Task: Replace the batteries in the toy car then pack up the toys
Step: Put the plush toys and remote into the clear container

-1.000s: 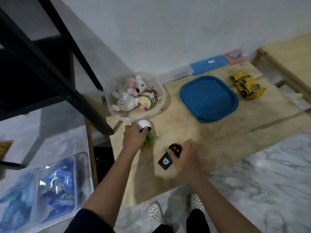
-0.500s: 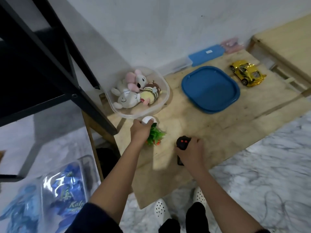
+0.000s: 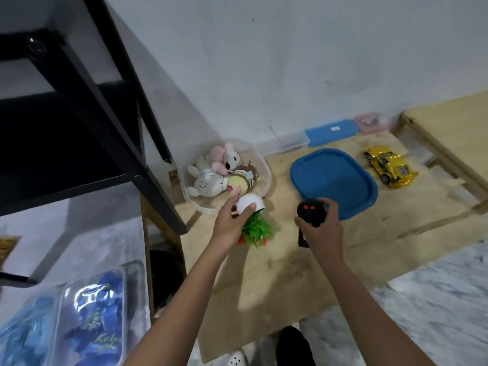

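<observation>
A low wooden table (image 3: pixel 264 273) stands against a pale wall, over a marbled floor. At far left a black frame (image 3: pixel 111 107) rises above a clear bin of blue packets (image 3: pixel 92 313) on the floor.

On the table's left end sits a clear tub (image 3: pixel 267 178) with plush toys (image 3: pixel 211 180) lying in it; they look soft and light, so they should squash down to make room. Just in front of its rim the left hand (image 3: pixel 229 223) is curled round a small white pot (image 3: pixel 249 202), tipped so that its green plastic leaves (image 3: pixel 257 229) hang toward the table. The pot looks smooth and rigid, the leaves floppy – the pot is the part to hold.

The right hand (image 3: pixel 322 228) grips a black remote (image 3: pixel 310 210) by its sides, red buttons up; probably hard, light plastic, safe to squeeze.

Beyond it the blue lid (image 3: pixel 335 178) lies flat, best lifted by an edge. Further right, well apart from both hands, the yellow toy car (image 3: pixel 389 166) rests on its wheels – glossy and likely to roll, so I would take it across the body.
</observation>
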